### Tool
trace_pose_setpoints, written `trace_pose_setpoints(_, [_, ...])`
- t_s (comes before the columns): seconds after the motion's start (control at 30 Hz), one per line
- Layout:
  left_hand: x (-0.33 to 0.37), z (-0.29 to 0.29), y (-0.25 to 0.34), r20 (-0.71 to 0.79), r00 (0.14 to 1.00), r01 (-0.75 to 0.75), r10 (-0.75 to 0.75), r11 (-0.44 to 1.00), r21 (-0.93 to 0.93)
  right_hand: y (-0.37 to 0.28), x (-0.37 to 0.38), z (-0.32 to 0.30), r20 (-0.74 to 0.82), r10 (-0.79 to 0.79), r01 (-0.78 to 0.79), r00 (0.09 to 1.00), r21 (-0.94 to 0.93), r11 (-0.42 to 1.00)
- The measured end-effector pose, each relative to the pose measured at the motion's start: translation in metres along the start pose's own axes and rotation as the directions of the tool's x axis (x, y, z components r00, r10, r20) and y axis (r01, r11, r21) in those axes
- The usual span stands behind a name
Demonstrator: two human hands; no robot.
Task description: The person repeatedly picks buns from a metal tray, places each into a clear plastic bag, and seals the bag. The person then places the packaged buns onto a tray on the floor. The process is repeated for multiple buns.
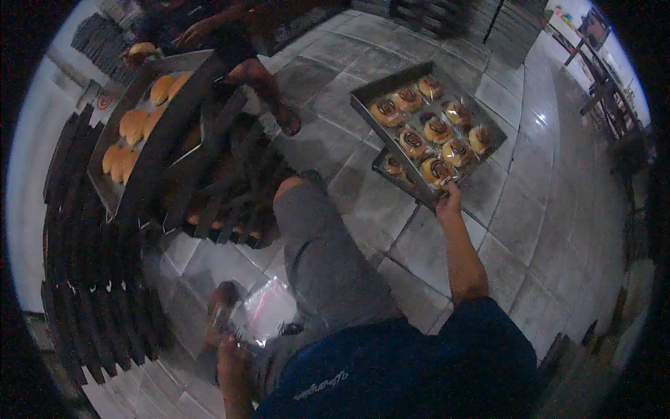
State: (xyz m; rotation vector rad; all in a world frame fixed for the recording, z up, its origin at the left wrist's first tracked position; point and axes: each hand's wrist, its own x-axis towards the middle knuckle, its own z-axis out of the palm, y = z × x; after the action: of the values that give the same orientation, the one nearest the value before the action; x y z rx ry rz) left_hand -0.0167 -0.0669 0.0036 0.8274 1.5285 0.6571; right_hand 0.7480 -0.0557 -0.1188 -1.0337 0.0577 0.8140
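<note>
My right hand [450, 200] reaches to the near corner of a dark metal tray [382, 124]. Its fingers are closed on the edge of a plastic-wrapped bun [436, 170] with a dark swirl on top. Several similar wrapped buns [438, 130] lie in rows in that tray. Low on the left, my left hand [233, 356] is dim, its fingers curled; what they hold cannot be made out. Beside it, a packet of clear plastic bags [271, 309] rests by my leg.
Under the bun tray sits another tray [394, 171] with more buns. At left, a tilted tray of plain golden buns [132, 127] tops a dark stack of trays [98, 279]. Behind it is another person [209, 28], one hand near a bun. Grey tiles [419, 244] cover the floor.
</note>
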Motion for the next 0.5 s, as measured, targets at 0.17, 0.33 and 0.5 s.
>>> trace_pose_setpoints(0.17, [-0.005,-0.006,0.032,-0.047,0.999,0.026,-0.017,0.976,0.217,0.075,0.099,-0.039,-0.114,-0.037,0.053,0.993,0.142,0.988])
trace_pose_setpoints(0.33, [0.012,0.013,0.05,-0.037,0.999,0.017,-0.003,0.923,0.385,0.13,0.144,-0.051,-0.268,0.03,-0.024,0.963,0.026,0.999])
trace_pose_setpoints(0.5, [0.015,0.025,0.051,-0.034,0.999,0.007,0.01,0.883,0.469,0.153,0.156,-0.075,-0.544,0.208,-0.4,0.813,-0.263,0.878])
